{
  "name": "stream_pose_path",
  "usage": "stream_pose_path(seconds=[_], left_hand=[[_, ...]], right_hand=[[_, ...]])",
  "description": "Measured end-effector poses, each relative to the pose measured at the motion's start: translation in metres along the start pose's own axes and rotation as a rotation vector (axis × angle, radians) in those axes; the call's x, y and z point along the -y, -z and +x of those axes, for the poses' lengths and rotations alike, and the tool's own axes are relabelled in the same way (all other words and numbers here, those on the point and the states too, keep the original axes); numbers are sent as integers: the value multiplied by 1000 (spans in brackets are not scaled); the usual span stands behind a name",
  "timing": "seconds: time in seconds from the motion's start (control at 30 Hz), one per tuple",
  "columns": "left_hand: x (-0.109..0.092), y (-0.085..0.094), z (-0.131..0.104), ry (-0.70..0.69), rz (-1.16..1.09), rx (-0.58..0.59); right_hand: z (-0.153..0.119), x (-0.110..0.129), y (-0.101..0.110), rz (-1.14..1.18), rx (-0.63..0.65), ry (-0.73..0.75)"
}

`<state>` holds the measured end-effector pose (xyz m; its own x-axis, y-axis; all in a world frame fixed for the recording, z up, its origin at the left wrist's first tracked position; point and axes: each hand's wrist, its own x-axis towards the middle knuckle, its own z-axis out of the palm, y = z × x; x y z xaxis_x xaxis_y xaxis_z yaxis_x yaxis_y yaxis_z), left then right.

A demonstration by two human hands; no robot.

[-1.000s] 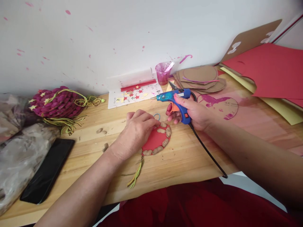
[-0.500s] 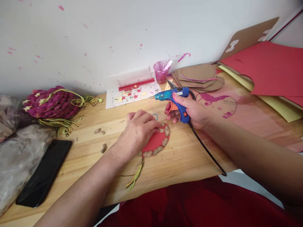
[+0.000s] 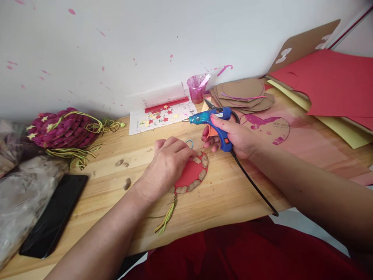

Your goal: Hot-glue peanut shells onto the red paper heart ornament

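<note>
My right hand [image 3: 231,132] is wrapped around a blue hot glue gun [image 3: 208,116] with an orange trigger, its metal nozzle pointing left above the table. A black cord trails from its handle. My left hand [image 3: 170,163] is closed over the upper left of a red disc [image 3: 190,173] edged with peanuts in the shell [image 3: 194,185]. Its fingertips press on a peanut [image 3: 196,160] near the top rim, partly hidden by them. From the disc's lower edge hangs a yellow-green yarn tassel [image 3: 166,219], and a blue loop [image 3: 190,143] shows at its top.
Loose peanuts [image 3: 126,183] lie left of my hand. A black phone [image 3: 54,216], plastic bags [image 3: 32,194] and a stack of purple peanut-covered pieces [image 3: 65,128] are further left. Behind stand star stickers on paper [image 3: 135,125], a purple-stained cup [image 3: 196,91] and cardboard shapes [image 3: 244,93]. Red card [image 3: 335,85] lies right.
The view has shifted very slightly. Both hands keep nearly the same pose, with the left fingers still at the disc's top rim and the glue gun held in place.
</note>
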<state>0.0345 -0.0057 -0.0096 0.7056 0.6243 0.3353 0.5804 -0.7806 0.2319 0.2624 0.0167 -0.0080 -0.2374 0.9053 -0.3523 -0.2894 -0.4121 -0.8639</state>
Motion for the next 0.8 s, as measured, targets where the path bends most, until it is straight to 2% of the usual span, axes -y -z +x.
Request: stream_pose_path(seconds=[0.1,0.47,0.8], left_hand=[[1,2,0,37,-4,-18],[-4,-5,2,22,10,-11],[3,5,0,15,26,-21]], right_hand=[[0,0,1,-2,16,5],[-1,-1,0,6,11,23],[-2,0,0,7,5,20]])
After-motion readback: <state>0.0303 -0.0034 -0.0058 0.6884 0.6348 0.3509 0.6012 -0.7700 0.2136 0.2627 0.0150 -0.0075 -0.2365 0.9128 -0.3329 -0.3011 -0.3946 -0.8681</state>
